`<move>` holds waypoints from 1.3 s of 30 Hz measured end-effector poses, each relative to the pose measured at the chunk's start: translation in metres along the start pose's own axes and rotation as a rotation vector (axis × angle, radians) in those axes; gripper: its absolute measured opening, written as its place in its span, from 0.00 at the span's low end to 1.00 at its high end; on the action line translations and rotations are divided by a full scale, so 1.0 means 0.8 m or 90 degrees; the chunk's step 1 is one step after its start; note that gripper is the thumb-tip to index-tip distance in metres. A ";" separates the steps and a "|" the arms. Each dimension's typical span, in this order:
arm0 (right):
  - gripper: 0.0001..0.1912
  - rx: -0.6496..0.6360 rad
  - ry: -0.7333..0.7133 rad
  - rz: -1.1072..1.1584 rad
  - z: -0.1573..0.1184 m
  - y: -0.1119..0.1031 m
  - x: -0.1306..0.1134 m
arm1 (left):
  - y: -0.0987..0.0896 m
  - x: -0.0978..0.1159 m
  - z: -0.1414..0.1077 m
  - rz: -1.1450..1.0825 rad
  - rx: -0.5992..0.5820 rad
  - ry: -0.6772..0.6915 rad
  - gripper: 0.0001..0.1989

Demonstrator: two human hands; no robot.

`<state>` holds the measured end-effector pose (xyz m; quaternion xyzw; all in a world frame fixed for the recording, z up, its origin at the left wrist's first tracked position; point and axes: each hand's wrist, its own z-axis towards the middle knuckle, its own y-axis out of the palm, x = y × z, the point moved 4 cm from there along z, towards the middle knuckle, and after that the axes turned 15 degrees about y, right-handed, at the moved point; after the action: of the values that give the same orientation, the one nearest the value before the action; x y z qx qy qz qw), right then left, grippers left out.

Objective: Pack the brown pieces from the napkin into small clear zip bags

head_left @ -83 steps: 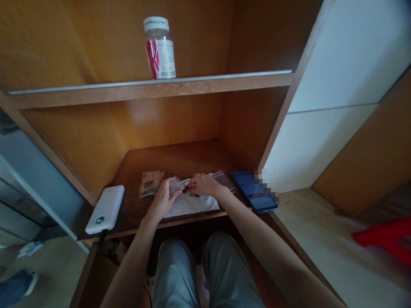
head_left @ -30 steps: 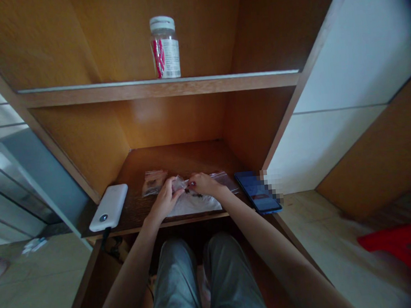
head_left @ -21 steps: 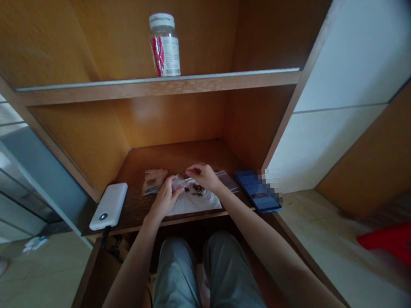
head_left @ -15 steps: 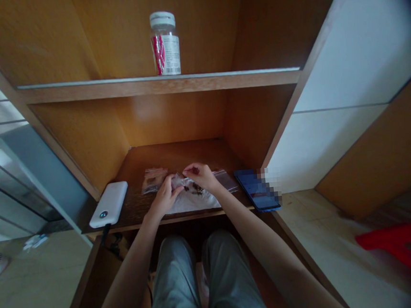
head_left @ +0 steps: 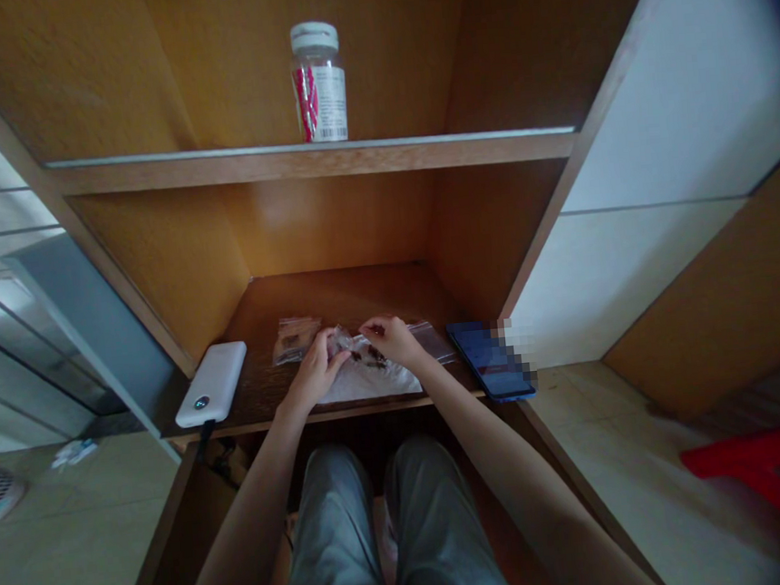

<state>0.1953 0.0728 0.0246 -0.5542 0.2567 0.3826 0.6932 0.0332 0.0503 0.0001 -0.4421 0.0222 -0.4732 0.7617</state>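
Centrally, a crumpled clear bag [head_left: 341, 338] lies against the left hand [head_left: 315, 372], half closed with fingers and thumb gripping it; its long axis is unclear. The right hand [head_left: 394, 339], farther from it, has curled fingers; whether they pinch anything, I cannot tell. Dark bits [head_left: 374, 359] spread sideways between the hands on a white sheet [head_left: 371, 387]. Outward on the desk [head_left: 335, 288] are a phone [head_left: 492, 361] to the right and a white power bank [head_left: 212, 385] to the left. Above, the bottle's [head_left: 320, 94] pink-and-white label bears a barcode and illegible print.
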 end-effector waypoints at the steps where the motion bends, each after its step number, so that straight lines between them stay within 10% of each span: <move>1: 0.09 -0.005 0.002 -0.044 -0.001 0.000 0.003 | 0.000 -0.001 0.000 0.000 0.001 -0.005 0.21; 26: 0.11 -0.145 -0.050 -0.382 -0.018 0.038 -0.015 | 0.001 -0.002 0.000 0.006 -0.001 0.010 0.20; 39: 0.10 0.002 0.022 0.112 0.014 0.002 -0.005 | -0.001 -0.001 0.001 0.000 -0.003 -0.003 0.20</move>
<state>0.1914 0.0824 0.0294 -0.5351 0.3173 0.4319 0.6531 0.0326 0.0513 0.0004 -0.4450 0.0217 -0.4718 0.7609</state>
